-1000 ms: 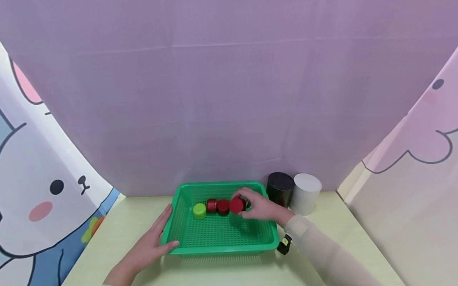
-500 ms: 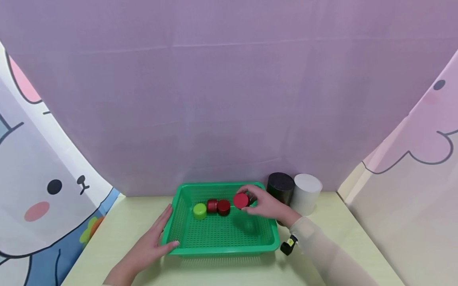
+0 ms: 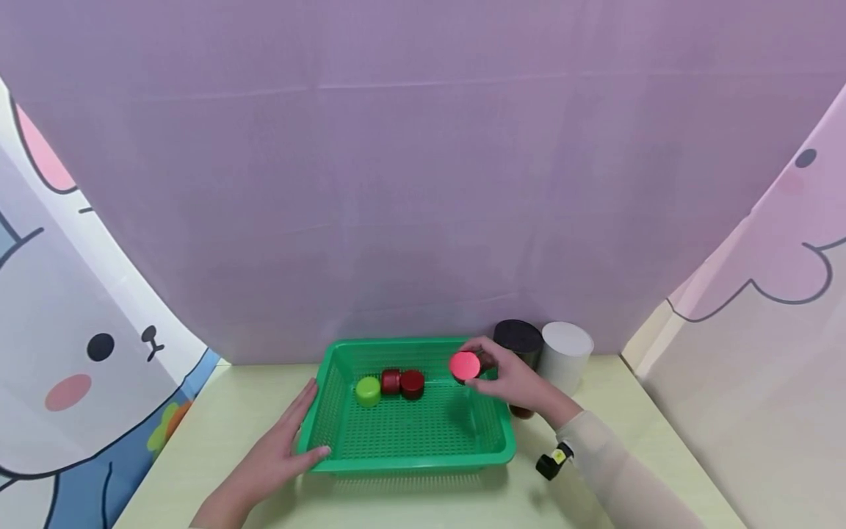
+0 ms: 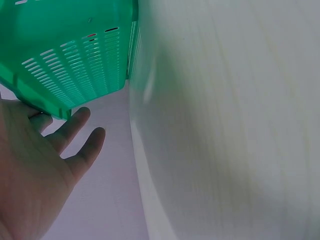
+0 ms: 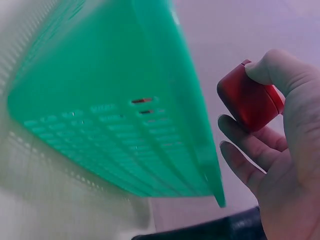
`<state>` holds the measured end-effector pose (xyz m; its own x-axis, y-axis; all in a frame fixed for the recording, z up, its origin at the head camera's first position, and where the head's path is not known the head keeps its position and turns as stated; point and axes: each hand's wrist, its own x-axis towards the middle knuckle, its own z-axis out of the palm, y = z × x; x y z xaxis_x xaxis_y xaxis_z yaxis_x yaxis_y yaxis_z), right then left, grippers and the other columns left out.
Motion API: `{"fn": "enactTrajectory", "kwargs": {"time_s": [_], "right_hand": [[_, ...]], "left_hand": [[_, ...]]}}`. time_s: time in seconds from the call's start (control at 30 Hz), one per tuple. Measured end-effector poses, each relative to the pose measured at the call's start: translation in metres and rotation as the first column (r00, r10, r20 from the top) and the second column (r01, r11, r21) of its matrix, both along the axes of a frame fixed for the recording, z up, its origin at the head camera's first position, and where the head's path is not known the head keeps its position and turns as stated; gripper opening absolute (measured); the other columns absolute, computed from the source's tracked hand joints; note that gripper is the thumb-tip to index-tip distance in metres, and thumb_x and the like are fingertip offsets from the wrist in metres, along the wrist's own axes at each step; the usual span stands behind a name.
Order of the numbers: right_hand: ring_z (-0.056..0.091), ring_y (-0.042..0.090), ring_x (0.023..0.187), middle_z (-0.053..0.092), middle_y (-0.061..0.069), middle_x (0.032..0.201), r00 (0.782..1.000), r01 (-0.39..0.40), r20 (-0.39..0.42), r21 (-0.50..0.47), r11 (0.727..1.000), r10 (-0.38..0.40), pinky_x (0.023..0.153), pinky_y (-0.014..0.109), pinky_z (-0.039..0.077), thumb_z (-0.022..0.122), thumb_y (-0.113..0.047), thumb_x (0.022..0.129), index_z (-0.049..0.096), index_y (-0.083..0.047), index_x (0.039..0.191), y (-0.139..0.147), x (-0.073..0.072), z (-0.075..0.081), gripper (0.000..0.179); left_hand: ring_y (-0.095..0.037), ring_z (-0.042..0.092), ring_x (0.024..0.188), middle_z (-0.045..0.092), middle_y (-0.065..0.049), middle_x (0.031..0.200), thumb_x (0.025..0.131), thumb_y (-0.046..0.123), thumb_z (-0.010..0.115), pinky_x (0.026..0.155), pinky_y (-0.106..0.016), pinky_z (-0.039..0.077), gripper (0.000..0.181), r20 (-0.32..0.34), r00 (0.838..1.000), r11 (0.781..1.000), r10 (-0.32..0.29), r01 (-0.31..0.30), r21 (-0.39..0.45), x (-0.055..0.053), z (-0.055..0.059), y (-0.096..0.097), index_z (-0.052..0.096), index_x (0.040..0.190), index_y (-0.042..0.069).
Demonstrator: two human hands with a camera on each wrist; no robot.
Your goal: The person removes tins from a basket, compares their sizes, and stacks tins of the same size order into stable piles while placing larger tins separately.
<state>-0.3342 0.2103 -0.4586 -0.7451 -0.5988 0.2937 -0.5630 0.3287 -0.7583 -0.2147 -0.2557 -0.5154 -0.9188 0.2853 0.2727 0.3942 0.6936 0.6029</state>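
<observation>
In the head view my right hand (image 3: pixel 512 375) pinches a small red round container (image 3: pixel 465 366) between thumb and fingers, above the right end of a green basket (image 3: pixel 410 463). The right wrist view shows a seam near one end of this red container (image 5: pixel 250 97), held outside and above the basket's rim. My left hand (image 3: pixel 274 459) touches the basket's left front corner, fingers stretched along the side and thumb at the front rim. Inside the basket stand a lime green round container (image 3: pixel 368 391) and two dark red ones, one on its side (image 3: pixel 391 382) and one upright (image 3: pixel 413 385).
A black cylinder (image 3: pixel 518 336) and a white cylinder (image 3: pixel 566 356) stand behind the basket's right end, near the purple backdrop (image 3: pixel 423 184). The pale tabletop (image 3: pixel 396 507) runs between printed side curtains. A black wrist device (image 3: pixel 554 461) hangs below the right sleeve.
My right hand has lifted the red container up from beside the dark red ones and carried it right, toward the basket's right side. My left hand has stayed in place.
</observation>
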Motion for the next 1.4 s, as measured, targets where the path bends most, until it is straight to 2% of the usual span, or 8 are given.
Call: {"fn": "enactTrajectory", "kwargs": {"time_s": [0.07, 0.23, 0.47, 0.73, 0.97, 1.1, 1.23, 1.4], "right_hand": [[0.072, 0.020, 0.113, 0.070, -0.003, 0.133, 1.000, 0.019, -0.009, -0.018, 1.000, -0.019, 0.102, 0.058, 0.058, 0.084, -0.013, 0.100, 0.060, -0.024, 0.145, 0.007, 0.003, 0.000, 0.052], [0.071, 0.022, 0.118, 0.069, 0.003, 0.135, 0.996, 0.085, -0.029, -0.060, 0.995, -0.087, 0.104, 0.046, 0.059, 0.085, -0.009, 0.099, 0.061, -0.017, 0.143, 0.026, 0.010, -0.003, 0.051], [0.071, 0.022, 0.109, 0.071, 0.010, 0.129, 0.985, 0.165, -0.036, -0.110, 0.980, -0.169, 0.092, 0.038, 0.060, 0.084, -0.008, 0.100, 0.061, -0.009, 0.141, 0.048, 0.020, -0.009, 0.047], [0.070, 0.019, 0.110, 0.073, 0.007, 0.124, 0.962, 0.250, -0.075, -0.132, 0.959, -0.261, 0.097, 0.029, 0.058, 0.084, -0.007, 0.098, 0.064, -0.008, 0.136, 0.067, 0.033, -0.019, 0.043], [0.071, 0.021, 0.110, 0.075, 0.003, 0.118, 0.940, 0.329, -0.059, -0.120, 0.937, -0.337, 0.096, 0.040, 0.061, 0.085, -0.010, 0.098, 0.066, -0.008, 0.135, 0.079, 0.041, -0.031, 0.042], [0.071, 0.021, 0.110, 0.075, 0.002, 0.119, 0.922, 0.380, -0.034, -0.115, 0.918, -0.386, 0.096, 0.040, 0.061, 0.087, -0.013, 0.098, 0.067, -0.009, 0.137, 0.082, 0.044, -0.038, 0.044], [0.071, 0.021, 0.110, 0.077, 0.003, 0.120, 0.900, 0.430, -0.022, -0.124, 0.894, -0.436, 0.096, 0.041, 0.062, 0.088, -0.016, 0.097, 0.068, -0.008, 0.139, 0.085, 0.046, -0.044, 0.047], [0.073, 0.022, 0.110, 0.079, 0.007, 0.121, 0.866, 0.494, -0.010, -0.135, 0.859, -0.500, 0.097, 0.048, 0.062, 0.089, -0.016, 0.097, 0.069, -0.006, 0.138, 0.085, 0.047, -0.051, 0.047]], "left_hand": [[-0.052, 0.029, 0.162, 0.020, -0.018, 0.183, 0.098, 0.042, 0.085, 0.117, -0.071, 0.038, 0.107, -0.001, 1.000, 1.000, 0.002, -0.002, -0.003, 0.001, 0.001, 0.000, 0.021, 0.177, 0.008], [-0.053, 0.030, 0.161, 0.021, -0.019, 0.182, 0.098, 0.041, 0.085, 0.116, -0.071, 0.039, 0.107, -0.021, 1.000, 1.000, 0.003, -0.003, -0.012, 0.002, 0.002, 0.002, 0.022, 0.177, 0.006], [-0.053, 0.032, 0.160, 0.022, -0.020, 0.182, 0.099, 0.039, 0.085, 0.116, -0.071, 0.040, 0.106, -0.036, 0.999, 1.000, 0.011, -0.011, -0.018, 0.004, 0.003, 0.002, 0.022, 0.176, 0.005], [-0.052, 0.032, 0.160, 0.022, -0.019, 0.182, 0.098, 0.041, 0.085, 0.116, -0.071, 0.040, 0.106, -0.030, 0.999, 1.000, 0.024, -0.025, -0.016, 0.007, 0.005, 0.004, 0.023, 0.176, 0.005], [-0.052, 0.029, 0.161, 0.020, -0.017, 0.183, 0.099, 0.042, 0.084, 0.117, -0.073, 0.040, 0.106, -0.015, 1.000, 1.000, 0.021, -0.022, -0.008, 0.006, 0.004, 0.004, 0.021, 0.177, 0.008], [-0.052, 0.030, 0.161, 0.021, -0.017, 0.183, 0.099, 0.042, 0.085, 0.116, -0.073, 0.041, 0.107, -0.019, 1.000, 1.000, 0.020, -0.021, -0.013, 0.004, 0.001, 0.003, 0.021, 0.178, 0.010], [-0.052, 0.031, 0.161, 0.021, -0.018, 0.183, 0.099, 0.042, 0.085, 0.115, -0.073, 0.042, 0.107, -0.030, 0.999, 1.000, 0.020, -0.021, -0.018, 0.003, -0.002, 0.002, 0.021, 0.178, 0.010], [-0.053, 0.031, 0.160, 0.020, -0.016, 0.183, 0.099, 0.042, 0.084, 0.115, -0.074, 0.042, 0.107, -0.030, 0.999, 1.000, 0.020, -0.020, -0.019, 0.003, -0.002, 0.002, 0.020, 0.178, 0.011]]}}
